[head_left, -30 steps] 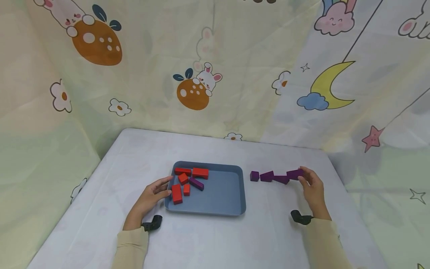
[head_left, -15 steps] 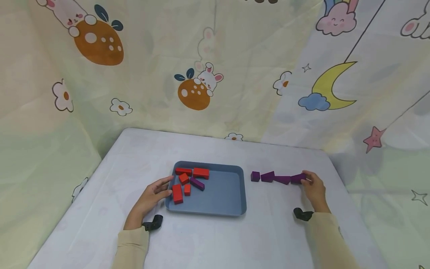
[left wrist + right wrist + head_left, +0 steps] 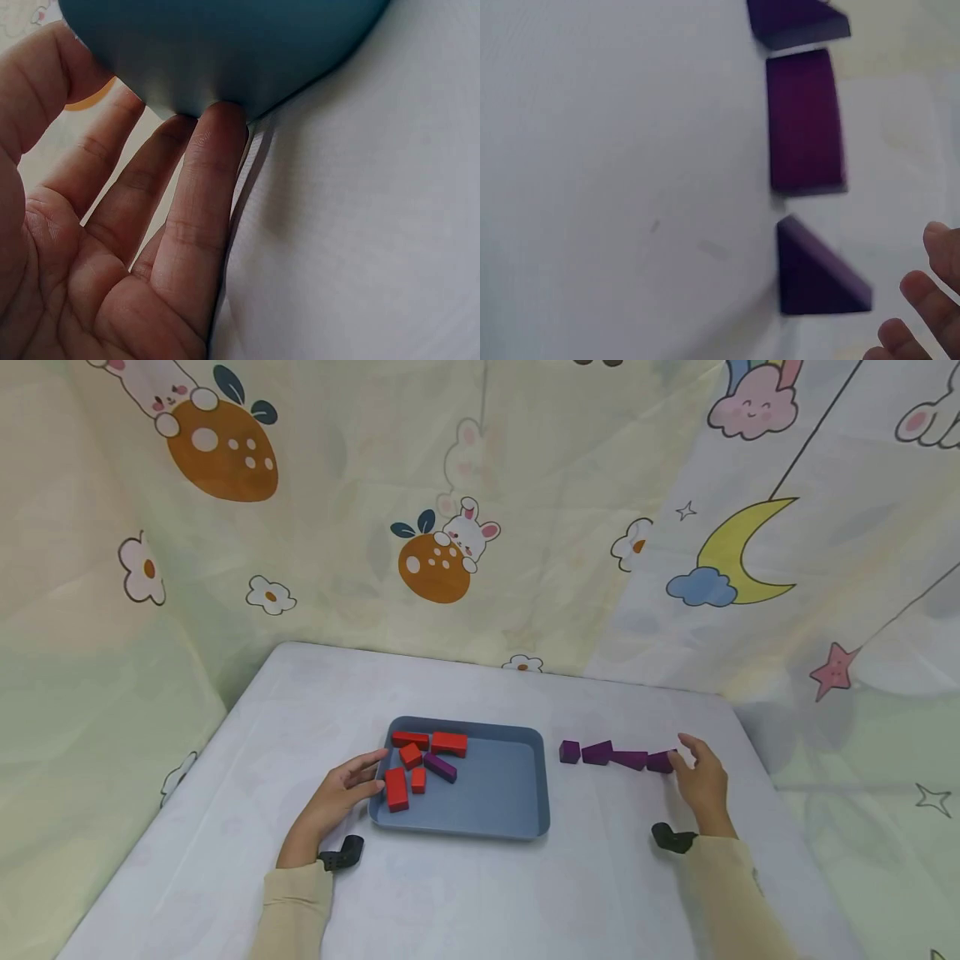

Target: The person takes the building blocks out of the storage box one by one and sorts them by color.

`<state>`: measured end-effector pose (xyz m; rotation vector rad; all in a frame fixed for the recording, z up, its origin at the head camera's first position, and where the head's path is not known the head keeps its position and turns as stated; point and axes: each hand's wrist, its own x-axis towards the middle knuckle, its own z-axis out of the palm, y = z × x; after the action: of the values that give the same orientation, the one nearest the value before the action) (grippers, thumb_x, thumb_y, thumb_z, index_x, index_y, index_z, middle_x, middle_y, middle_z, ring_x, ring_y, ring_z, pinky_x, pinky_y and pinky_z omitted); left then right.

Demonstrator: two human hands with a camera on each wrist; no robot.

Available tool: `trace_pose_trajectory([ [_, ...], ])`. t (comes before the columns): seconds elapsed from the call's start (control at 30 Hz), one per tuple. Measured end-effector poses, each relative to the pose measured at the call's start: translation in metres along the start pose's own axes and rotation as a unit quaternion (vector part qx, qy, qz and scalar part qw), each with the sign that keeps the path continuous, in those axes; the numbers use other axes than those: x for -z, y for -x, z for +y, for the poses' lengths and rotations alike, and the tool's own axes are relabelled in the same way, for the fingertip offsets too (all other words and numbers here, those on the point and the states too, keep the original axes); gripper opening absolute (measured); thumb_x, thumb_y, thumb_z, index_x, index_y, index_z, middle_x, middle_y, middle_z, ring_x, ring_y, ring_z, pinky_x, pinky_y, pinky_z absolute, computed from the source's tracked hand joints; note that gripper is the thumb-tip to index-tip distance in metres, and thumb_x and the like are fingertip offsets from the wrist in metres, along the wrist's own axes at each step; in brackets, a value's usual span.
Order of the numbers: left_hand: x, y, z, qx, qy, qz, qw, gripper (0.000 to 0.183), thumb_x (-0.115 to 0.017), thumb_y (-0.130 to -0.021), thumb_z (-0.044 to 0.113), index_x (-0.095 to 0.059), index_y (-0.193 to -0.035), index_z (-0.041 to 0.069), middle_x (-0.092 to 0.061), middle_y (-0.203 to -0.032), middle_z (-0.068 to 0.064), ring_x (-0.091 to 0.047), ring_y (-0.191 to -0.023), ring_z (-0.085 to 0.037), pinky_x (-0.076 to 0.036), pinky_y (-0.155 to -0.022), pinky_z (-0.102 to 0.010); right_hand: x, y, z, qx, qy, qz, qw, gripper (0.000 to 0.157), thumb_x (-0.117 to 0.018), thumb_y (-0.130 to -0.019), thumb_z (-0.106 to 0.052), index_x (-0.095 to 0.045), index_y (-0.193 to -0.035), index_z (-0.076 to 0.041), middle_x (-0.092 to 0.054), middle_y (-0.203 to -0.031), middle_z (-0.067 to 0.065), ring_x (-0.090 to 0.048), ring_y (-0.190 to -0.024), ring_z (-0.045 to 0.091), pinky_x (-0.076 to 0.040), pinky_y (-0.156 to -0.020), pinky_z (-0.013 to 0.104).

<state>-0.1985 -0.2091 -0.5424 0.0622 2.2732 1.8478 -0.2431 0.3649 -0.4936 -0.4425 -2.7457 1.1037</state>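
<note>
Purple end block [image 3: 659, 762], one of four in line, with the right hand [image 3: 702, 781] beside it

Item one: a deep purple, matt wedge with a triangular face and a paler sloping edge, lying on the white tabletop [image 3: 465, 893] at the right end of the row. Right hand: thumb and fingers spread apart, pinching nothing; I cannot tell whether the thumb tip touches the wedge.

Others in line, leftward: two tapered purple blocks [image 3: 628, 760], then a small purple cube [image 3: 569, 752].

Left of these: one blue-grey tray [image 3: 480, 810], rectangular, low-rimmed, containing five red blocks [image 3: 397, 789] and a slim purple bar [image 3: 440, 767], slanted.

Left hand [image 3: 337, 797]: fingers parted, fingertips against the tray's left end.

Also: two beige sleeves [image 3: 296, 902], two black wrist devices [image 3: 343, 853]; behind, a pale cloth [image 3: 337, 527] printed with rabbits, flowers and a moon.
</note>
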Motion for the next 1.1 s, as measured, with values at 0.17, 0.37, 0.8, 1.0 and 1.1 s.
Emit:
trace_pose_trajectory([
  [0.17,0.0,0.002,0.0,-0.003,0.003,-0.004,1.0,0.066,-0.075,-0.103,0.017,-0.049,-0.162,0.005,-0.042,-0.167,-0.025,-0.042,-0.152,-0.049,-0.039,-0.121,-0.061,-0.005,0.01,-0.024,0.022,-0.032,0.012,0.999,0.048,-0.058,-0.11,-0.01,-0.049,-0.156,0.004,-0.047,-0.162,0.03,-0.041,-0.15,0.054,-0.037,-0.123,0.061],
  [0.37,0.0,0.001,-0.001,0.001,0.003,-0.003,1.0,0.066,-0.075,-0.104,0.019,-0.048,-0.162,0.006,-0.041,-0.169,-0.025,-0.041,-0.153,-0.05,-0.039,-0.121,-0.063,-0.019,0.025,-0.059,0.053,-0.092,0.01,0.994,0.043,-0.062,-0.109,-0.007,-0.054,-0.15,0.006,-0.053,-0.155,0.03,-0.047,-0.149,0.046,-0.04,-0.123,0.052],
  [0.8,0.002,-0.001,-0.002,0.005,0.008,0.002,1.0,0.067,-0.077,-0.103,0.021,-0.049,-0.162,0.007,-0.041,-0.169,-0.023,-0.04,-0.154,-0.049,-0.037,-0.122,-0.063,-0.074,0.052,-0.116,0.104,-0.176,-0.043,0.978,0.037,-0.07,-0.104,-0.004,-0.064,-0.139,0.005,-0.066,-0.143,0.025,-0.061,-0.136,0.038,-0.051,-0.104,0.016],
  [1.0,0.002,-0.002,-0.003,0.009,0.01,0.004,0.9999,0.067,-0.076,-0.103,0.02,-0.049,-0.162,0.008,-0.041,-0.169,-0.022,-0.041,-0.154,-0.049,-0.036,-0.122,-0.064,-0.109,0.071,-0.132,0.13,-0.203,-0.062,0.969,0.034,-0.076,-0.099,0.001,-0.069,-0.131,0.008,-0.07,-0.135,0.027,-0.066,-0.13,0.042,-0.053,-0.11,0.045],
  [1.1,0.001,-0.002,-0.002,0.01,0.01,0.005,0.9999,0.067,-0.077,-0.103,0.021,-0.05,-0.162,0.008,-0.041,-0.17,-0.022,-0.041,-0.153,-0.049,-0.036,-0.122,-0.065,-0.126,0.081,-0.139,0.134,-0.225,-0.079,0.962,0.032,-0.076,-0.097,0.004,-0.07,-0.128,0.007,-0.071,-0.133,0.026,-0.068,-0.128,0.042,-0.055,-0.108,0.045],
])
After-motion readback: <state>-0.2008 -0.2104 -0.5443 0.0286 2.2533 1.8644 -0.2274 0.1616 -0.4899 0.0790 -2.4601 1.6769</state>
